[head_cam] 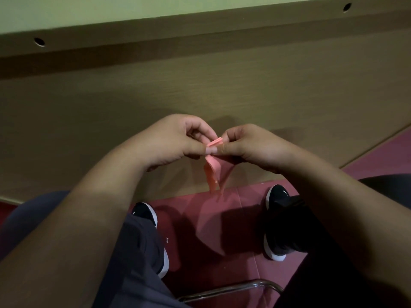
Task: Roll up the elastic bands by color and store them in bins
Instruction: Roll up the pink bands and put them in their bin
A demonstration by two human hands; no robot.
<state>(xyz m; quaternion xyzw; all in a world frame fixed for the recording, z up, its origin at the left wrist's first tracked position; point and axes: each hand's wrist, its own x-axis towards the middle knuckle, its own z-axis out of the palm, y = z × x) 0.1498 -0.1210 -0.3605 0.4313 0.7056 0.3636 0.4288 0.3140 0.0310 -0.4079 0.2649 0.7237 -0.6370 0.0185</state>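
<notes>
Both hands, left hand (178,138) and right hand (249,143), pinch pink band (214,142) roll; loose tail hangs, slack grip risks unrolling.

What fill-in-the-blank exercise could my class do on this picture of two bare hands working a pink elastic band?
1. The flat elastic band is ____ in colour.
2. Its rolled part is pinched between the left hand and the ____ hand.
3. Its loose end hangs ____ from the fingers.
4. The floor tiles below are ____.

Missing words: pink; right; down; red
</notes>
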